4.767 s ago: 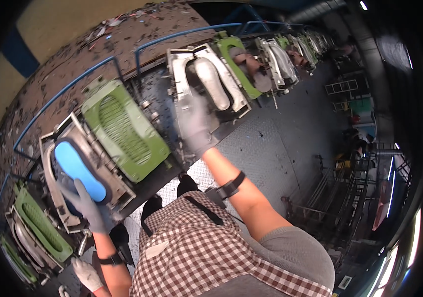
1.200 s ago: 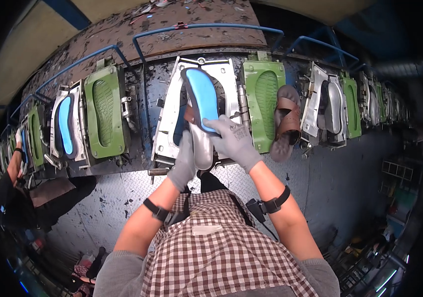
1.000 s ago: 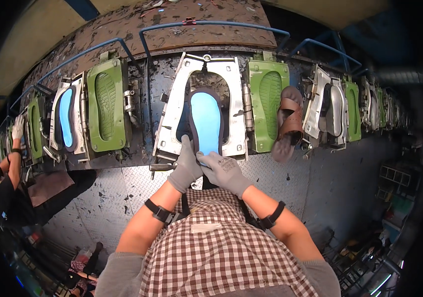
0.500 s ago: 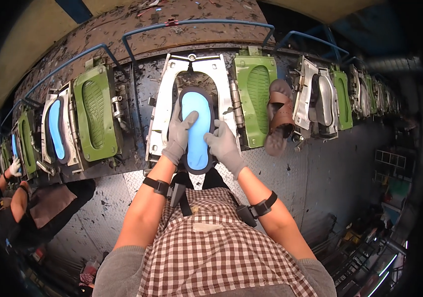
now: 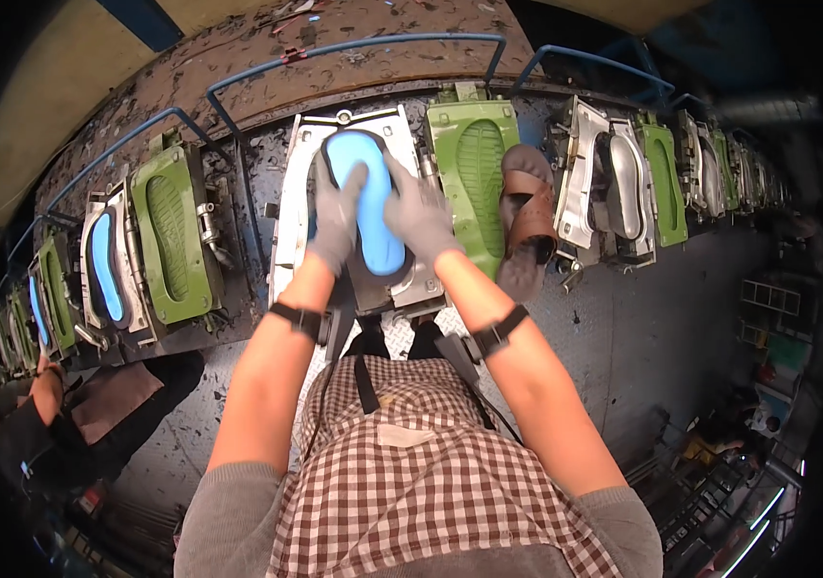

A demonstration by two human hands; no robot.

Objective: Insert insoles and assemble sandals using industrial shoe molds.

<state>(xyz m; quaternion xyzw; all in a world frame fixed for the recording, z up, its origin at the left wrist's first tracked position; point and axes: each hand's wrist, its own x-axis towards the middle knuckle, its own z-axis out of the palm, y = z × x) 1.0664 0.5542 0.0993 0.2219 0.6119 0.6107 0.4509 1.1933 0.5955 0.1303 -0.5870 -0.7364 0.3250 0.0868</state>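
On the near side, floor (image 5: 604, 318): grey metal plate, spreading right and left below the surface.
Surface (image 5: 253, 188): long and dark, bearing a row of silver moulds and green plates that runs from left to right; a blue rail (image 5: 363, 41) stands along its far side.
Other person (image 5: 55, 433): at the left, in dark clothes, one arm reaching toward the row.
Apron (image 5: 402, 482): brown and white checks, worn by the person at near centre.
Silver mould (image 5: 298, 188): centre of the row, directly beneath both hands.
Green plate (image 5: 474, 178): just right of that mould, with a ridged sole-shaped hollow.
Brown sandal (image 5: 529, 217): lying lengthwise over the plate's right side, straps crossed.
Blue insole (image 5: 371, 207): dark-rimmed, lying over the silver mould between the hands, its far end tilted left; whether it sits fully in place cannot be told.
Left hand (image 5: 336, 220): grey glove; fingers closed on the insole's left edge, thumb across its blue top.
Right hand (image 5: 419, 223): grey glove; fingers nearly straight along the insole's right edge; whether they grip cannot be told.
Straps (image 5: 500, 332): black, one round each forearm.
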